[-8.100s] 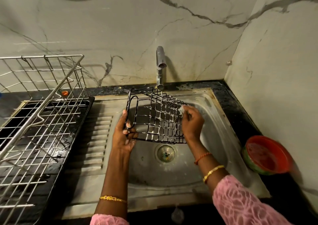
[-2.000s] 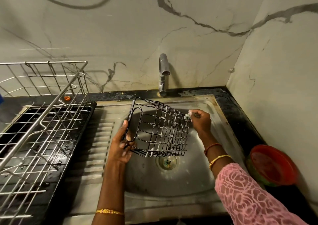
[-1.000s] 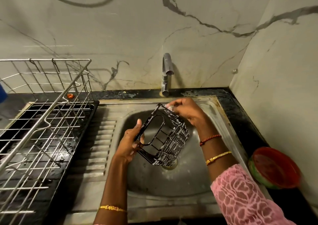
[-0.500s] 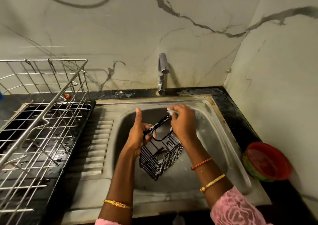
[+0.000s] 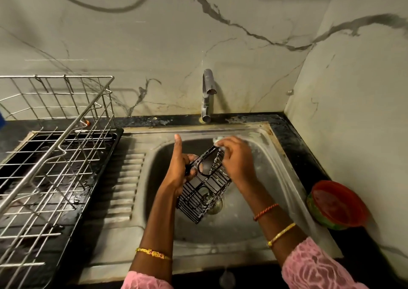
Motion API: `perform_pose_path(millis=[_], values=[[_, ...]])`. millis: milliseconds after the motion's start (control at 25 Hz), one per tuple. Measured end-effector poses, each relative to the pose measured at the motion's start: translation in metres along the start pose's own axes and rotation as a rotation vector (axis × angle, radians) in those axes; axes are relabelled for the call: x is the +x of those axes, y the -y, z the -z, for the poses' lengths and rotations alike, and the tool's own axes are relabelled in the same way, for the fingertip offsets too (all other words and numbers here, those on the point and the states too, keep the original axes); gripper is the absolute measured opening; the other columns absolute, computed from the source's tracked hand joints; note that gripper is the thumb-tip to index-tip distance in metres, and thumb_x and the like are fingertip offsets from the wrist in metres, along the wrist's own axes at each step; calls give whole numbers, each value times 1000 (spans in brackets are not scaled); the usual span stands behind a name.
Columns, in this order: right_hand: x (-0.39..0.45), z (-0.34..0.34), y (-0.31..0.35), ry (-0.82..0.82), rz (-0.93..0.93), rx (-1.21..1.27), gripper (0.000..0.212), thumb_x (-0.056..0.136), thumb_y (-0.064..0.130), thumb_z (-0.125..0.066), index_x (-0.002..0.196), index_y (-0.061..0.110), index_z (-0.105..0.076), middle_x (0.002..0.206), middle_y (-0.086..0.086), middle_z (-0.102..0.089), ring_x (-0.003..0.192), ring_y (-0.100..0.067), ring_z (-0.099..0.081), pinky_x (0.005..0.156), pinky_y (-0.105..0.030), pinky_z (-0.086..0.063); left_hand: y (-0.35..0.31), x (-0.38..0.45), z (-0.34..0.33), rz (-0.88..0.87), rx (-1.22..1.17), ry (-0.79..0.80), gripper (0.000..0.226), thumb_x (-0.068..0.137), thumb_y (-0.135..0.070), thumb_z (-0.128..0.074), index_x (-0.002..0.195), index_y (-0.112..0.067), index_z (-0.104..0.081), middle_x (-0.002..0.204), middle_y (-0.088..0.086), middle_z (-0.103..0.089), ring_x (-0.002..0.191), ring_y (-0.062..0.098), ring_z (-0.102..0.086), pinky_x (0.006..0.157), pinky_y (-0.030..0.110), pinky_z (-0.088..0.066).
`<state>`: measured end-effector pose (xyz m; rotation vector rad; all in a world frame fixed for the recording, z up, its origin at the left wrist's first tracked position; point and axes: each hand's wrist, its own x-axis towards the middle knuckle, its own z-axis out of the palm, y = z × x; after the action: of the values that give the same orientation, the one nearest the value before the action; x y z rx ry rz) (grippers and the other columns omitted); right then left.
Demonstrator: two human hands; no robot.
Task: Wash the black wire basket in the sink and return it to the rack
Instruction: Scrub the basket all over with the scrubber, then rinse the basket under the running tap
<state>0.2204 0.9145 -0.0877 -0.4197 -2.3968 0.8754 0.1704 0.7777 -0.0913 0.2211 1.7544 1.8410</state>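
Turned upright since a moment ago, the black wire basket (image 5: 204, 186) stays gripped by both hands (image 5: 180, 170) over the sink (image 5: 284, 167), scrubbing unfinished.

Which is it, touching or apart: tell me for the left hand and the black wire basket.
Touching. The head view shows the left hand gripping the black wire basket rim.

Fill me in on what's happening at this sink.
A person is scrubbing a soapy black wire basket over the steel sink. The left hand grips its rim, while the right hand works along the top edge with a small scrubber, barely visible. The tap shows no water. The metal dish rack waits on the left.
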Motion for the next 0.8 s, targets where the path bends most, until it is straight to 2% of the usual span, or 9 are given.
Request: perform_pose_path(millis=[120,160,240,360,440,520,640,680,800], values=[[-39,-12,21,171,354,31,34,75,-18,-51,94,4,-70,99,-7,-65,97,-15,-55,86,-19,-45,4,1,-3,10,-45,-23,80,85,-76,-12,44,-18,-46,42,-3,-36,42,10,-28,47,23,-25],[-41,-13,18,176,398,23,34,76,-17,-51,94,4,-70,99,-8,-66,99,-17,-55,88,-22,-46,6,1,-4,12,-36,-17,79,85,-76,-13,43,-17,-45,42,-2,-35,43,11,-27,47,23,-24],[-25,-8,-2,76,224,15,34,81,-15,-49,101,5,-68,108,-9,-65,104,-18,-56,91,-25,-48,9,1,-8,18,32,17,85,86,-76,-11,52,-9,-50,40,-2,-34,39,11,-25,40,20,-22],[-2,23,-39,-61,-186,107,29,84,-12,-50,99,4,-68,106,-11,-67,98,-20,-61,80,-20,-47,8,4,-13,38,119,28,77,91,-68,-24,58,-5,-56,41,-2,-35,36,9,-25,37,18,-19],[-7,55,-65,-190,-290,111,26,82,-9,-52,94,6,-70,100,-11,-69,94,-21,-63,78,-20,-45,4,9,-17,53,140,34,54,94,-51,-40,64,-10,-54,44,-3,-37,35,7,-25,36,16,-17],[-24,92,-90,-359,-381,43,22,82,-2,-56,94,9,-71,99,-10,-70,95,-24,-63,80,-21,-44,0,15,-21,71,155,84,35,97,-34,-44,70,-11,-52,46,-4,-38,33,6,-24,36,17,-14],[-53,140,-115,-641,-545,13,15,84,7,-57,92,7,-69,96,-13,-70,91,-29,-63,77,-27,-45,-1,24,-29,124,262,152,33,100,-25,-39,74,-11,-54,48,-5,-39,32,5,-23,34,18,-15],[-60,150,-119,-645,-602,-10,15,86,10,-56,92,5,-69,96,-15,-70,90,-30,-62,73,-25,-41,-1,27,-31,135,294,168,33,100,-25,-38,75,-11,-54,47,-6,-39,32,4,-24,34,18,-16],[-71,157,-128,-472,-784,-33,18,89,17,-56,88,3,-68,89,-15,-68,71,-24,-57,66,-27,-38,0,32,-37,154,339,227,34,101,-24,-36,76,-10,-52,43,-7,-40,31,3,-24,32,17,-18]])
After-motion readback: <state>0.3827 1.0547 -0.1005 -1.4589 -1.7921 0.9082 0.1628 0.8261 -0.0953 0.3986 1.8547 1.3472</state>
